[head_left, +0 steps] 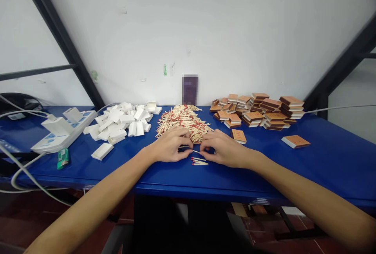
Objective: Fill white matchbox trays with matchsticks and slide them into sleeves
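My left hand (173, 144) and my right hand (219, 147) meet in front of a large heap of red-tipped matches (183, 118). Between their pinched fingertips stretches one thin matchstick (196, 151), each hand gripping an end. Just below it, several loose matches (199, 162) lie side by side on the blue table, red heads to the left. The fingers hide the ends of the held match.
White inner matchbox trays (119, 118) are piled on the left, with a single tray (102, 151) nearer me. Brown matchboxes (274, 116) are stacked on the right; one box (238, 136) lies by my right hand. A power strip (63, 132) with cables occupies the far left.
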Action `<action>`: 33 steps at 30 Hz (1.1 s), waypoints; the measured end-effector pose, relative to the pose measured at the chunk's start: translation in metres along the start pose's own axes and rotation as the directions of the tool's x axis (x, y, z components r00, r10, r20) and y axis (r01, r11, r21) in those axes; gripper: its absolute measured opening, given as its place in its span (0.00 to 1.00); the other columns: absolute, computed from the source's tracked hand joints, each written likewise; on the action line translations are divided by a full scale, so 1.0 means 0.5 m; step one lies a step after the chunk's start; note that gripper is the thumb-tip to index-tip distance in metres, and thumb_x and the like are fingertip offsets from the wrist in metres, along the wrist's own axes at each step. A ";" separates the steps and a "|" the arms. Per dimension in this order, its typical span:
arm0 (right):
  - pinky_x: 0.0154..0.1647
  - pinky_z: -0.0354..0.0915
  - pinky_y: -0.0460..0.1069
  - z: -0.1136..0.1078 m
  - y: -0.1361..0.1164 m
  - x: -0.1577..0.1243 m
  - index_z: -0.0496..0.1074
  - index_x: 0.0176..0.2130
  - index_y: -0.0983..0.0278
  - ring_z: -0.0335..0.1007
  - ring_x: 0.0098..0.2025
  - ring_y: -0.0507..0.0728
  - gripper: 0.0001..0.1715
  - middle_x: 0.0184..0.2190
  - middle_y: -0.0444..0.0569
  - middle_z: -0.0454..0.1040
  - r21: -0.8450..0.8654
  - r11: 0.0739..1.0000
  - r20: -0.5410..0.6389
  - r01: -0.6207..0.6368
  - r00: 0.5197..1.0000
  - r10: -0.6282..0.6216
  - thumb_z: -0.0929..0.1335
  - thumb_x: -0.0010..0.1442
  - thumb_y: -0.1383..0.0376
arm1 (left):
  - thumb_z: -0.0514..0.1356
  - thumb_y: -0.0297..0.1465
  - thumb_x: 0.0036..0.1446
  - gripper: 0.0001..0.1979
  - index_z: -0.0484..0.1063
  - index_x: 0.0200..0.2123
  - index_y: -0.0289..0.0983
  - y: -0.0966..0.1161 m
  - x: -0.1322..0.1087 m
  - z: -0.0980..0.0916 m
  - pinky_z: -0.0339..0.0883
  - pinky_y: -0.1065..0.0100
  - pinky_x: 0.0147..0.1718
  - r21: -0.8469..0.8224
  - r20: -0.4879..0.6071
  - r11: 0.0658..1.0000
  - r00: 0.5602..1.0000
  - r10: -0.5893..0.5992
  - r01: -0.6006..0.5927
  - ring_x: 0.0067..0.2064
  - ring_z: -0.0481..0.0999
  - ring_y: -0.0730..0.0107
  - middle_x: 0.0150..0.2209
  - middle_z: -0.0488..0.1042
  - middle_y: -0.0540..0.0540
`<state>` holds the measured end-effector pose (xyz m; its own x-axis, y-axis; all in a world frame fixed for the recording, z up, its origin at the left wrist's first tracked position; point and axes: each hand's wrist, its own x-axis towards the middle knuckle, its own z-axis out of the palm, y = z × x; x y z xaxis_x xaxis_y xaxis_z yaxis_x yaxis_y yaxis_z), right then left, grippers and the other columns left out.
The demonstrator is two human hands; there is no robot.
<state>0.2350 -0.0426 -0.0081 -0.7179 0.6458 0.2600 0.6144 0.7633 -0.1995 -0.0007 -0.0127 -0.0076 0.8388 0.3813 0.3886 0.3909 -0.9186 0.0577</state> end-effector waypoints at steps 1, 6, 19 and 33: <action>0.41 0.55 0.51 -0.001 0.001 -0.001 0.75 0.33 0.62 0.68 0.35 0.55 0.07 0.32 0.46 0.75 0.004 1.000 0.007 0.000 1.000 0.000 0.67 0.63 0.66 | 0.60 0.32 0.59 0.06 0.77 0.36 0.38 -0.002 -0.001 -0.002 0.62 0.63 0.43 0.025 0.016 1.000 1.000 -0.002 0.002 0.40 0.70 0.65 0.36 0.71 0.46; 0.43 0.54 0.52 -0.011 -0.004 -0.006 0.75 0.32 0.61 0.68 0.36 0.55 0.06 0.32 0.46 0.75 0.033 0.999 0.045 0.002 0.999 -0.003 0.68 0.61 0.68 | 0.60 0.32 0.55 0.06 0.75 0.34 0.36 -0.009 -0.005 -0.013 0.60 0.61 0.42 0.168 0.029 0.986 0.999 -0.026 0.020 0.40 0.68 0.62 0.36 0.70 0.45; 0.41 0.57 0.51 -0.002 0.001 0.004 0.76 0.37 0.62 0.69 0.37 0.57 0.07 0.34 0.48 0.76 -0.024 0.998 -0.078 -0.062 0.995 0.060 0.66 0.64 0.65 | 0.56 0.31 0.65 0.09 0.76 0.39 0.38 0.009 0.007 -0.006 0.59 0.60 0.45 0.115 0.127 0.993 0.992 -0.009 -0.006 0.43 0.67 0.61 0.39 0.69 0.44; 0.30 0.60 0.48 0.010 0.003 0.014 0.77 0.36 0.63 0.65 0.27 0.53 0.07 0.25 0.45 0.74 0.202 0.978 -0.444 0.059 0.895 0.038 0.70 0.63 0.63 | 0.49 0.30 0.69 0.08 0.66 0.39 0.37 0.025 0.014 0.000 0.58 0.61 0.45 -0.045 -0.127 0.991 0.984 -0.128 0.123 0.43 0.65 0.63 0.40 0.67 0.44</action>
<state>0.2292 -0.0368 -0.0111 -0.4744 0.5995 0.6446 0.4923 0.7877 -0.3703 0.0100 -0.0217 -0.0041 0.7266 0.4795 0.4921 0.4737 -0.8684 0.1467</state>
